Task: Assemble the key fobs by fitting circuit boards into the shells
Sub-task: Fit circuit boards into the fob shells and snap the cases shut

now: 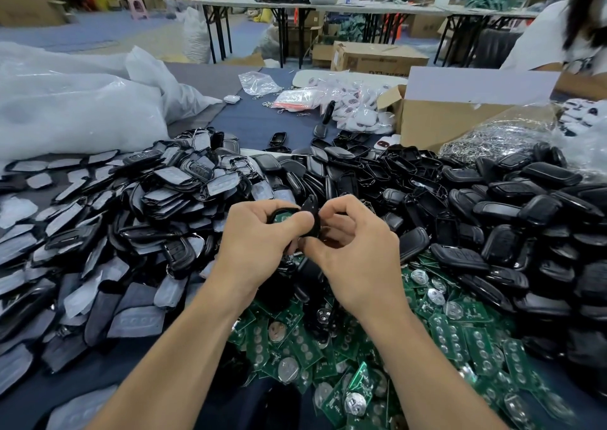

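Observation:
My left hand (259, 242) grips a black shell half with a green circuit board (281, 216) lying in it, thumb pressed across the board. My right hand (354, 249) pinches a second black shell half (312, 214), held upright against the first one's right edge. Both hands hover above the middle of the table. Below them lies a heap of green circuit boards (361, 347) with round coin cells.
A pile of film-covered black shells (131, 226) fills the left. Bare black shells (492, 216) are heaped on the right. White plastic bags (72, 107) lie at back left, a cardboard box (460, 114) at back right. A person in white (551, 35) sits at far right.

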A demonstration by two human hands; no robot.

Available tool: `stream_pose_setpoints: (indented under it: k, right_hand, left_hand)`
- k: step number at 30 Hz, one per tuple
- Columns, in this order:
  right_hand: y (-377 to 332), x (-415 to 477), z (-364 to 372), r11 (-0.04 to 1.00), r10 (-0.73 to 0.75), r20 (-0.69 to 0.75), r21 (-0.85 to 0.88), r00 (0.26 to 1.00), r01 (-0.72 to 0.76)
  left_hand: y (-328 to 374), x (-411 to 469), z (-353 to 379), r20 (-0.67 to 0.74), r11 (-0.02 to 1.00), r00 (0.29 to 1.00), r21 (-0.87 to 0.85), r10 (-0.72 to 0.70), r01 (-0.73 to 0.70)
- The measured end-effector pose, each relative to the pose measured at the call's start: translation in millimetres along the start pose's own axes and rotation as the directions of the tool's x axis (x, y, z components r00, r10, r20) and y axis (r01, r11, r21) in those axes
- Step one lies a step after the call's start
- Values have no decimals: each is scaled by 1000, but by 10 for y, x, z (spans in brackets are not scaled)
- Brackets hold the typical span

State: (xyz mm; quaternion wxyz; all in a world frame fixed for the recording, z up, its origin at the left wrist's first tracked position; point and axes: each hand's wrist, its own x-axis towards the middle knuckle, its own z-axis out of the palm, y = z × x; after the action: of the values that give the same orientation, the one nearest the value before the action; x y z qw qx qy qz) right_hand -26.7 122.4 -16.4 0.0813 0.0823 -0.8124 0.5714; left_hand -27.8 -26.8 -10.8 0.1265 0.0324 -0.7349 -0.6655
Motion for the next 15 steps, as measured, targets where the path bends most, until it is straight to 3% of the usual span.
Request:
stream_pose_setpoints:
  k: [4,8,11,15]
  right_hand:
    - [6,35,-3,929,109,85,346,990,-132]
    - [8,85,-32,619,235,249,707,940,-342]
    - [-2,97,-57,438,222,355,796,908,-418]
    - [13,110,-59,446,228,396,770,890,-457]
  left_hand:
    - [54,-27,42,15,991,997,-103,-82,83]
    - [58,-32,47,-111,974,982,-182,-155,134]
    - [42,-2,12,-160,984,974,-94,-164,150]
    - [19,25,9,-163,998,984,-1,-68,68]
